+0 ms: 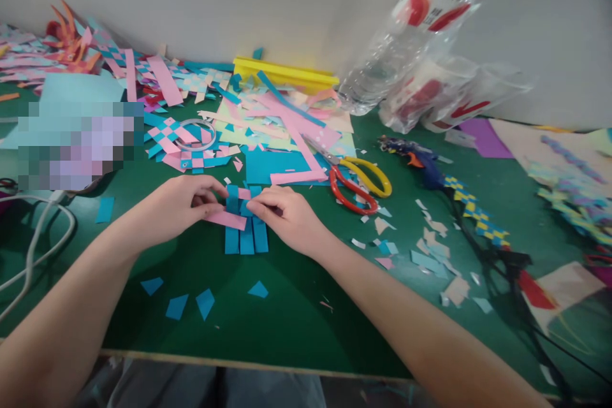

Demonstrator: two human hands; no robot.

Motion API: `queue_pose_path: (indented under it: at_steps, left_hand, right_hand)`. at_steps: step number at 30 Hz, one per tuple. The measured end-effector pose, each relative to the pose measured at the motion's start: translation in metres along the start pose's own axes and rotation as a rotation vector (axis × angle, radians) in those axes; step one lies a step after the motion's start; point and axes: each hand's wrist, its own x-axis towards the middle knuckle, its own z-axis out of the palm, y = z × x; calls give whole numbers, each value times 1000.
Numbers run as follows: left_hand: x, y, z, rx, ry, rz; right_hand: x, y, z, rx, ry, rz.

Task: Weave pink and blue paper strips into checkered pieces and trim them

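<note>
Between my two hands, blue paper strips point(247, 241) hang side by side over the green table, crossed near the top by a pink strip. My left hand point(185, 205) pinches the left end of a pink paper strip point(229, 220), which lies across the blue ones. On the other side, the thumb and fingers of my right hand point(282, 211) are closed on the upper right of the blue strips. Where its fingertips meet, the paper is partly hidden. Beyond my right hand, scissors point(356, 185) with red and yellow handles rest with their blades on paper.
Blue scraps point(205, 303) lie near the table's front edge. Behind are a roll of tape point(196, 134), a yellow bar point(287, 74) and heaped paper strips. Plastic-wrapped cups point(430, 92) and a clear bottle stand against the wall. A white cable point(31, 248) curls at left.
</note>
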Motion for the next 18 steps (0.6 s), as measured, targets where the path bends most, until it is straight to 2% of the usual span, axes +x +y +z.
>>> queue_pose_path:
  at_steps: [11, 18]
  left_hand:
    - [2, 4, 10, -9, 37, 10]
    - [2, 4, 7, -44, 30, 6]
  right_hand:
    - [-1, -1, 0, 10, 16, 2]
    - [-1, -2, -1, 44, 20, 2]
